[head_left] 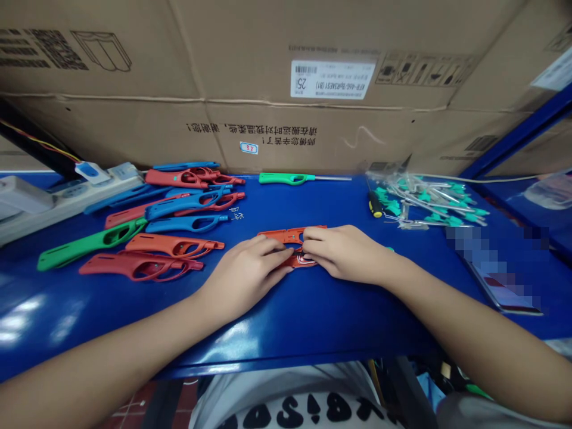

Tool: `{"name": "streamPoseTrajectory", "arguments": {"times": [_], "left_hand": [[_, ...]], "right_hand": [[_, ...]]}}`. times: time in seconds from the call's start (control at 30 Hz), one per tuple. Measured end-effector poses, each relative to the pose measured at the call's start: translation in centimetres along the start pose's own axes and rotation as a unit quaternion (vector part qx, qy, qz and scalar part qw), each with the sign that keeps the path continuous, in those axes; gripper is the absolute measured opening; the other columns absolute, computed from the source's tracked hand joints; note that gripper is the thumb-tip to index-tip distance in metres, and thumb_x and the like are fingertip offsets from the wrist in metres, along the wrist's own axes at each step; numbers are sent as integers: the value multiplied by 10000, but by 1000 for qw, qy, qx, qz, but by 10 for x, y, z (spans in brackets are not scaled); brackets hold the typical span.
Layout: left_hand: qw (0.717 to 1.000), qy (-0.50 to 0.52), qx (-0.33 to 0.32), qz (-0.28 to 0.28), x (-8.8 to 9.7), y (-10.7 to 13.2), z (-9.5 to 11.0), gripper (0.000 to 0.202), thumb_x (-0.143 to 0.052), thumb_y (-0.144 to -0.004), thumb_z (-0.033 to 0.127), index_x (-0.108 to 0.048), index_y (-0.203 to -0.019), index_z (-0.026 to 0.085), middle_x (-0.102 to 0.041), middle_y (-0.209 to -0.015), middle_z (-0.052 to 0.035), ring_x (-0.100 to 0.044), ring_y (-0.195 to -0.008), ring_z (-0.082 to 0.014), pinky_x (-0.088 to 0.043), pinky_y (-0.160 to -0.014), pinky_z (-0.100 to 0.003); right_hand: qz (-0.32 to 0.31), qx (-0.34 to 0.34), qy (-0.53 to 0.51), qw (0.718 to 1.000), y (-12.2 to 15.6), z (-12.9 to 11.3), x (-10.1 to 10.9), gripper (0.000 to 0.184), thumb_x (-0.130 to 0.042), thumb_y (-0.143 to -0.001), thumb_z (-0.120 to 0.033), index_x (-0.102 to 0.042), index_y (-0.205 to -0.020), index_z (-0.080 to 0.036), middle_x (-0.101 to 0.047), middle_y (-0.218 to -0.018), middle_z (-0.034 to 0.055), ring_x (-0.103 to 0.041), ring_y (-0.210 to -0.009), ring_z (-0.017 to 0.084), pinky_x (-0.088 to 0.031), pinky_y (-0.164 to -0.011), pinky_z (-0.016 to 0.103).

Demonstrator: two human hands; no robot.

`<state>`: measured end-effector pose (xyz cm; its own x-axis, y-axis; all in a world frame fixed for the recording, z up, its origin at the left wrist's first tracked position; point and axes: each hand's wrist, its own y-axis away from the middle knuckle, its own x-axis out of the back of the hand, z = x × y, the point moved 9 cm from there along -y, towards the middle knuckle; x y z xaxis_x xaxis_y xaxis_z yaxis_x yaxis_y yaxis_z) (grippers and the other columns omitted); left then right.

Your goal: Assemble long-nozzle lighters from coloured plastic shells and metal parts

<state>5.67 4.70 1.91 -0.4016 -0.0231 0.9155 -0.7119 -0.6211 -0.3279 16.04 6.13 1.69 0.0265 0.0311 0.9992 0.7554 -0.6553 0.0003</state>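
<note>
Standing at the back: a brown cardboard box (pixel 250 65) with upside-down printing and a white label (pixel 333 79).
Blue surface: the glossy table (pixel 339 325) carries everything in front of the box.
Near edge: a pale shirt (pixel 290 402) with black lettering shows below the table.
Hands: both meet at the middle of the table, wrists apart. The left hand (pixel 250 268) grips the lower orange half between bent fingers and thumb; the right hand (pixel 342 250) has curled fingers touching that half's other end, and whether they pinch a smaller part I cannot tell.
Left side: a white power strip (pixel 74 193) runs along the corner, with plugs in it.
Casing pile: red casings (pixel 129 266), blue casings (pixel 192 223), an orange casing (pixel 172 245) and a green casing (pixel 92 244) lie beside the strip, some overlapping.
Right side: metal rods with teal fittings (pixel 429 199) form a loose heap.
Nearer right: a phone (pixel 509 292) lies flat, its screen partly pixelated.
Far middle: a green lighter (pixel 286 178) lies near the box, its metal rod pointing right.
Orange pieces: the lower orange half (pixel 305 262) sits between the hands, mostly hidden by fingers; the upper orange half (pixel 291 236) lies just beyond it.
Handle: a yellow-and-black screwdriver (pixel 375 205) touches the heap's left edge.
Smallest: thin pale bits (pixel 236 213) lie by the blue casings' tips.
</note>
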Motion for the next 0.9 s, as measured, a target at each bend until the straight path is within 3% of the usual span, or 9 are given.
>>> {"name": "streamPoseTrajectory", "arguments": {"times": [0.2, 0.37, 0.63, 0.8, 0.9], "left_hand": [[999, -41, -10, -7, 3, -1, 5, 246, -545, -994, 304, -732, -1102, 186, -711, -1057, -71, -626, -952, -245, -547, -826, -397], [997, -71, -9, -33, 1, -2, 10, 295, -506, -1008, 299, -729, -1138, 154, -705, -1031, -99, -610, -942, -267, -557, -828, -439], [999, -17, -5, -27, 2, -2, 10, 252, -523, -995, 217, -701, -1140, 112, -712, -1078, -115, -658, -982, -268, -559, -887, -443], [1000, 16, 8, -6, 1, -1, 2, 270, -587, -967, 231, -666, -1202, 126, -715, -1149, -116, -660, -1027, -270, -546, -916, -442], [1000, 26, 14, -6, -1, 0, -1, 253, -592, -965, 238, -673, -1185, 141, -718, -1138, -105, -661, -1015, -262, -543, -908, -438]], "right_hand": [[-1, 3, 31, 1000, 0, -2, -1, 158, -472, -987, -182, -629, -976, -187, -638, -1036, 39, -570, -746, 151, -221, -542, 296], [12, -33, 24, 999, -1, 3, 2, 213, -457, -1018, -257, -646, -961, -176, -648, -1026, 47, -599, -814, 161, -231, -561, 292], [22, -56, -27, 998, 2, 7, 7, 192, -509, -996, -323, -652, -987, -195, -652, -1021, 30, -609, -785, 149, -260, -568, 278], [73, -149, -93, 982, 1, 21, 7, 208, -569, -960, -369, -639, -875, -193, -655, -908, 7, -588, -749, 135, -272, -577, 258], [65, -192, -169, 964, 0, 28, -3, 200, -639, -911, -352, -624, -793, -191, -654, -848, -8, -570, -734, 120, -288, -584, 240]]}}
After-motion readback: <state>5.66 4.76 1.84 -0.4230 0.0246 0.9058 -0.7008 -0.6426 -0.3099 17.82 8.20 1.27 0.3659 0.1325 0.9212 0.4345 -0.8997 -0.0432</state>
